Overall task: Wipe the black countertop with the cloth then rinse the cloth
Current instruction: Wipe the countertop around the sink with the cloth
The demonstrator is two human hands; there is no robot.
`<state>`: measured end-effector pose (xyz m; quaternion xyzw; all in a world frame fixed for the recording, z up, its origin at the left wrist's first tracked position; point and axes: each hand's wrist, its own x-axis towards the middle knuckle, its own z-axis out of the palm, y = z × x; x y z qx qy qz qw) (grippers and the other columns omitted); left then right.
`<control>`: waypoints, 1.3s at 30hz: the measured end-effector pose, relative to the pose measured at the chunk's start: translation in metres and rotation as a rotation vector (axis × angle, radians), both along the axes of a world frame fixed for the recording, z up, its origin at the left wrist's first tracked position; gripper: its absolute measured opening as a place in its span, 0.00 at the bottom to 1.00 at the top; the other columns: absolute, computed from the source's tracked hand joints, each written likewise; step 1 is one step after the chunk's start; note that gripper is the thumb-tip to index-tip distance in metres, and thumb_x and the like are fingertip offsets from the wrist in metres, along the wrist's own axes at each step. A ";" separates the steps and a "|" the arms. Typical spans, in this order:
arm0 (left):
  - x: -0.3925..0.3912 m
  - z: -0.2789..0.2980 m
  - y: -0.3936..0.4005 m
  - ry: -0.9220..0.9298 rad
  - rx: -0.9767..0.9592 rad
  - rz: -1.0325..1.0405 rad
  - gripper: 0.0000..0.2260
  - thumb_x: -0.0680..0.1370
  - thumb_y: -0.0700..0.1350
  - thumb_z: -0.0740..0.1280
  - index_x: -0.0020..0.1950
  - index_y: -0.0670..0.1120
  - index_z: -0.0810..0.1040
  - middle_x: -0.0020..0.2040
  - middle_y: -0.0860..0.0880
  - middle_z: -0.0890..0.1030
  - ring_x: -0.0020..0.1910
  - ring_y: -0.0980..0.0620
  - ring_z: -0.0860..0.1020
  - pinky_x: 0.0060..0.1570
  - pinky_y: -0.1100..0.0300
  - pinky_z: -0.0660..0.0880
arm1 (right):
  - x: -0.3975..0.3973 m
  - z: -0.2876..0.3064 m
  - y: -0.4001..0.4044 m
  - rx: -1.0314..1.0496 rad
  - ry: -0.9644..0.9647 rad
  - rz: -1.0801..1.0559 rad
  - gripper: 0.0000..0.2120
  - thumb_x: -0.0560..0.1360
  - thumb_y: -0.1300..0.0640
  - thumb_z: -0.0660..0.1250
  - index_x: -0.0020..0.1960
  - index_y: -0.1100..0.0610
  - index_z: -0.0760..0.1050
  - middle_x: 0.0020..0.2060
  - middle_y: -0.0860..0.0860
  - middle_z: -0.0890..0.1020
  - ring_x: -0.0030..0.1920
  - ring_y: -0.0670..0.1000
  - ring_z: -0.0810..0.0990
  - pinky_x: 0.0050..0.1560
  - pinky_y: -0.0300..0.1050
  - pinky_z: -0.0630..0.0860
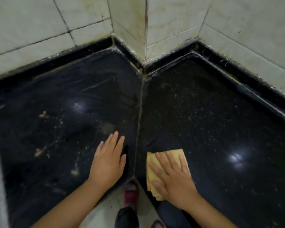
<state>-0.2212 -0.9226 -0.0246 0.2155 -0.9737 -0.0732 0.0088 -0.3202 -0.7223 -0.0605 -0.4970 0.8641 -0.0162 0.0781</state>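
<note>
The black countertop wraps around a tiled corner, with a seam running down its middle. A folded yellow cloth lies on the right slab near the front edge. My right hand presses flat on the cloth with straight, spread fingers. My left hand rests flat on the left slab just left of the seam, fingers straight, holding nothing. Pale crumbs and smears dot the left slab, and fine specks cover the right slab.
White tiled walls rise behind the counter and form a jutting corner at the back centre. A raised black lip lines the wall side. Below the front edge I see the floor, my legs and a red shoe.
</note>
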 end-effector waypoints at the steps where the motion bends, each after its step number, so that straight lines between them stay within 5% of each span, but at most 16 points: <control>1: 0.017 -0.005 0.011 -0.015 0.011 0.031 0.24 0.73 0.50 0.54 0.58 0.37 0.78 0.59 0.38 0.79 0.55 0.40 0.80 0.48 0.44 0.77 | 0.002 -0.001 0.015 -0.016 0.009 0.001 0.24 0.79 0.41 0.36 0.75 0.41 0.43 0.72 0.46 0.59 0.76 0.51 0.41 0.68 0.57 0.47; 4: 0.059 -0.021 0.042 -0.034 -0.016 0.123 0.24 0.79 0.52 0.49 0.59 0.39 0.78 0.60 0.40 0.78 0.61 0.43 0.75 0.58 0.50 0.72 | 0.007 0.001 0.047 -0.040 0.016 0.015 0.25 0.79 0.40 0.37 0.75 0.43 0.41 0.76 0.43 0.44 0.76 0.49 0.39 0.70 0.55 0.44; 7: 0.080 -0.029 0.057 -0.078 0.046 0.164 0.29 0.82 0.54 0.39 0.62 0.40 0.74 0.61 0.40 0.77 0.68 0.46 0.62 0.68 0.55 0.51 | 0.010 0.003 0.054 -0.047 0.011 0.019 0.24 0.80 0.41 0.37 0.75 0.43 0.43 0.76 0.45 0.41 0.76 0.50 0.39 0.70 0.56 0.45; 9: 0.085 -0.035 0.057 -0.095 0.063 0.160 0.26 0.82 0.54 0.38 0.65 0.42 0.67 0.63 0.41 0.76 0.75 0.50 0.49 0.70 0.55 0.46 | 0.014 0.005 0.046 -0.018 0.005 0.033 0.24 0.80 0.42 0.36 0.75 0.43 0.46 0.76 0.46 0.45 0.76 0.51 0.40 0.69 0.57 0.46; 11: 0.086 -0.041 0.053 -0.101 0.054 0.163 0.24 0.82 0.54 0.38 0.66 0.42 0.64 0.64 0.43 0.75 0.75 0.54 0.41 0.69 0.52 0.47 | 0.020 0.006 0.032 0.008 -0.010 0.045 0.24 0.80 0.42 0.36 0.73 0.44 0.56 0.74 0.48 0.59 0.76 0.53 0.46 0.68 0.58 0.47; 13: 0.084 -0.046 0.053 -0.073 0.030 0.168 0.24 0.82 0.53 0.38 0.66 0.42 0.64 0.64 0.43 0.75 0.75 0.50 0.47 0.71 0.53 0.46 | 0.024 0.004 0.014 0.017 0.007 0.054 0.24 0.80 0.42 0.36 0.68 0.46 0.63 0.67 0.50 0.72 0.72 0.56 0.58 0.66 0.58 0.47; 16: 0.085 -0.054 0.054 -0.029 -0.061 0.144 0.26 0.83 0.52 0.39 0.64 0.40 0.69 0.60 0.40 0.78 0.66 0.44 0.64 0.72 0.55 0.45 | 0.024 0.003 -0.016 0.010 -0.001 0.062 0.24 0.80 0.42 0.36 0.66 0.46 0.64 0.65 0.51 0.76 0.67 0.56 0.64 0.66 0.58 0.48; 22: 0.083 -0.056 0.055 0.006 -0.118 0.138 0.30 0.82 0.50 0.39 0.60 0.39 0.77 0.60 0.41 0.79 0.63 0.47 0.66 0.68 0.54 0.50 | 0.011 0.004 -0.071 0.035 -0.009 0.112 0.30 0.79 0.42 0.36 0.63 0.46 0.74 0.62 0.51 0.78 0.63 0.59 0.75 0.62 0.59 0.58; 24: 0.083 -0.055 0.054 -0.010 -0.128 0.140 0.28 0.82 0.49 0.41 0.61 0.40 0.77 0.60 0.42 0.79 0.64 0.46 0.66 0.68 0.54 0.50 | 0.002 0.009 -0.092 0.074 -0.001 0.163 0.31 0.74 0.38 0.36 0.68 0.43 0.68 0.70 0.50 0.69 0.70 0.58 0.67 0.68 0.61 0.56; 27: 0.086 -0.061 0.052 0.035 -0.176 0.108 0.21 0.80 0.50 0.48 0.65 0.42 0.70 0.61 0.43 0.78 0.64 0.46 0.65 0.69 0.53 0.49 | -0.014 0.010 -0.115 0.120 -0.085 0.167 0.39 0.64 0.37 0.26 0.74 0.39 0.46 0.76 0.44 0.45 0.76 0.52 0.42 0.72 0.59 0.41; 32: 0.086 -0.074 0.051 0.072 -0.234 0.108 0.22 0.76 0.51 0.51 0.66 0.42 0.63 0.63 0.45 0.78 0.65 0.47 0.64 0.70 0.52 0.46 | -0.040 0.018 -0.159 0.151 -0.122 0.024 0.23 0.80 0.42 0.42 0.75 0.40 0.45 0.76 0.44 0.43 0.76 0.52 0.40 0.72 0.58 0.39; 39: 0.110 -0.054 0.055 0.309 -0.106 0.121 0.21 0.76 0.51 0.55 0.68 0.47 0.64 0.69 0.48 0.68 0.71 0.48 0.59 0.70 0.54 0.49 | -0.025 0.018 -0.221 0.144 -0.165 -0.159 0.24 0.81 0.44 0.42 0.75 0.44 0.44 0.76 0.47 0.41 0.75 0.55 0.38 0.72 0.62 0.38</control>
